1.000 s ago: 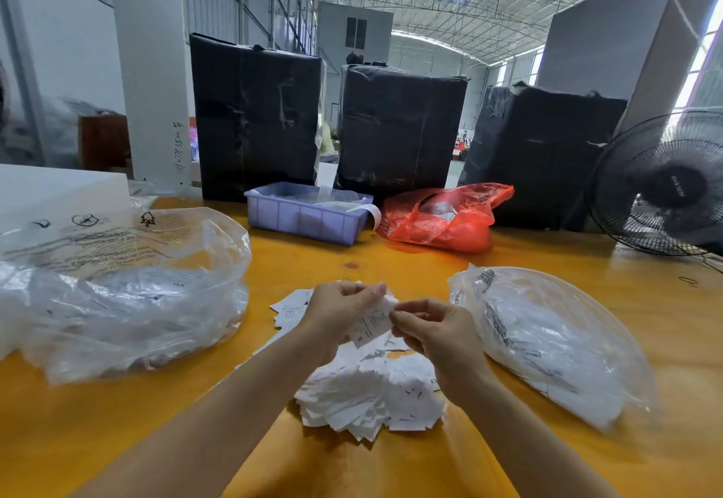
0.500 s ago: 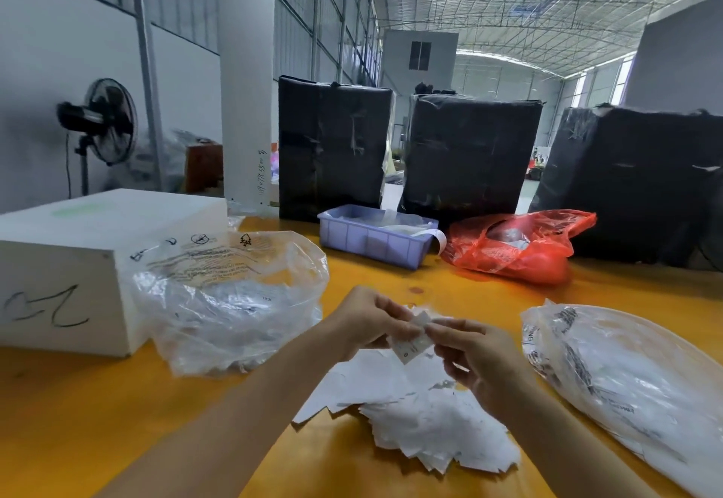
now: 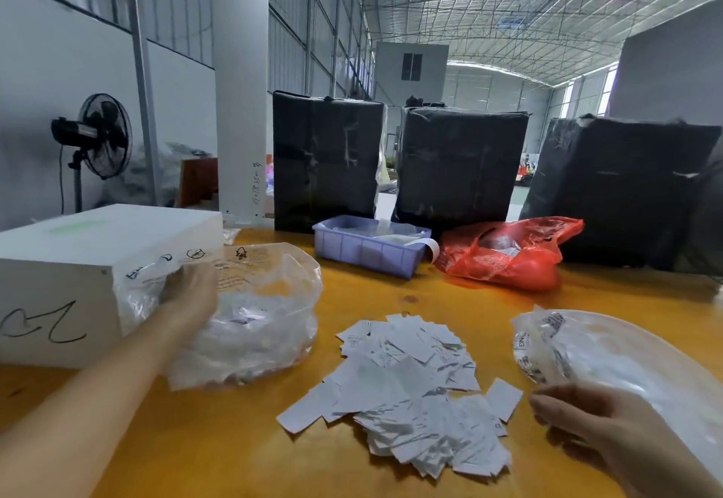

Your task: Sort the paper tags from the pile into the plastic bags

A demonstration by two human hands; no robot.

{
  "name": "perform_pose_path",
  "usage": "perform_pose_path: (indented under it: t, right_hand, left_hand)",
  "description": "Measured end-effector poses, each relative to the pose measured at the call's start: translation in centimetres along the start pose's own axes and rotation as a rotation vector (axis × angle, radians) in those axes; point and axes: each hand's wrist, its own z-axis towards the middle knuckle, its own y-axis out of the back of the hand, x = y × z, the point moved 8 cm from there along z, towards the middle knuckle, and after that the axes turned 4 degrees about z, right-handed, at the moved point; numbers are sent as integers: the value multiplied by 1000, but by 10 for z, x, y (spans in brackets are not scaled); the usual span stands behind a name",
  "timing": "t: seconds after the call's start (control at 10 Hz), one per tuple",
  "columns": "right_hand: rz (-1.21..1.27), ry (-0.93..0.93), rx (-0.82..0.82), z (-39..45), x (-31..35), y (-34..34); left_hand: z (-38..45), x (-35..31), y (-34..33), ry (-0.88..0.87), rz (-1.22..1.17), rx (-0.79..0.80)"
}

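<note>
A pile of white paper tags [image 3: 407,388] lies on the orange table [image 3: 450,302] in front of me. Left of it sits a clear plastic bag [image 3: 266,317] holding tags. My left hand [image 3: 191,294] reaches into that bag's mouth; the plastic film covers its fingertips, so any tag between them is hidden. A second clear plastic bag [image 3: 626,356] with tags lies to the right. My right hand [image 3: 579,419] hovers by its near edge, fingers loosely curled, with nothing seen in them.
A white box [image 3: 78,263] stands behind the left bag. At the back are a blue tray [image 3: 367,251], a red plastic bag [image 3: 504,259] and three black wrapped bales [image 3: 457,169]. A fan [image 3: 101,141] and a white pillar [image 3: 242,87] stand beyond the table.
My hands were together over the pile, both pinching one tag. The left hand has swung left into the left bag, and the right hand has dropped toward the right bag. My view turned left.
</note>
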Motion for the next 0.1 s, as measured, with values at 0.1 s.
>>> perform_pose_path:
  t: [0.1]
  right_hand:
    - [-76, 68, -76, -31, -7, 29]
  left_hand:
    - [-3, -5, 13, -76, -33, -140]
